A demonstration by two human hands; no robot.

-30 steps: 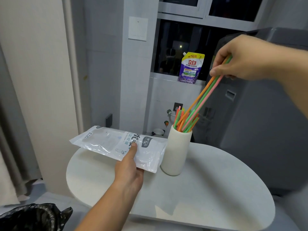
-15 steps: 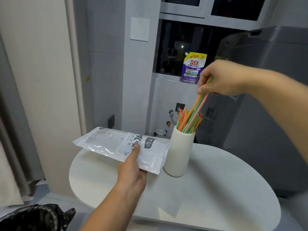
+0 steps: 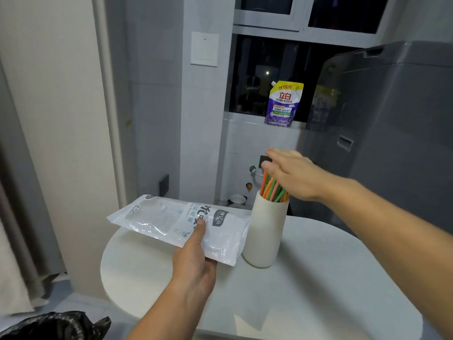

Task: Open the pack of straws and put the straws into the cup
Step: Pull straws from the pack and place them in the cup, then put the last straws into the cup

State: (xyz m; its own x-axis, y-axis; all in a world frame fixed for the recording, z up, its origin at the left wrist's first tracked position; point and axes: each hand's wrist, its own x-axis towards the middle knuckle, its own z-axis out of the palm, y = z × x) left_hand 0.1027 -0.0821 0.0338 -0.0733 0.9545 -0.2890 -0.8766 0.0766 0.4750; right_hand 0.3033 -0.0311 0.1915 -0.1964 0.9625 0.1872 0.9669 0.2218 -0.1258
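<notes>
A tall cream ribbed cup point(image 3: 266, 231) stands on the white oval table point(image 3: 306, 278). Several orange, green and pink straws point(image 3: 272, 190) stick up out of it. My right hand point(image 3: 291, 173) hovers flat just over the straw tops with its fingers spread and straight, holding nothing. My left hand point(image 3: 193, 261) holds the clear plastic straw pack point(image 3: 179, 222) level above the table to the left of the cup, thumb pressed on top. The pack looks flat and I see no straws inside it.
A purple and yellow detergent pouch point(image 3: 283, 104) stands on the window ledge behind. A large grey appliance point(image 3: 392, 143) fills the right side. A black rubbish bag point(image 3: 54, 326) lies at the bottom left. A curtain point(image 3: 22, 192) hangs at the left.
My right hand came down with the pinched straws, let them drop into the cup and opened flat above them. The left hand and pack stayed nearly still.
</notes>
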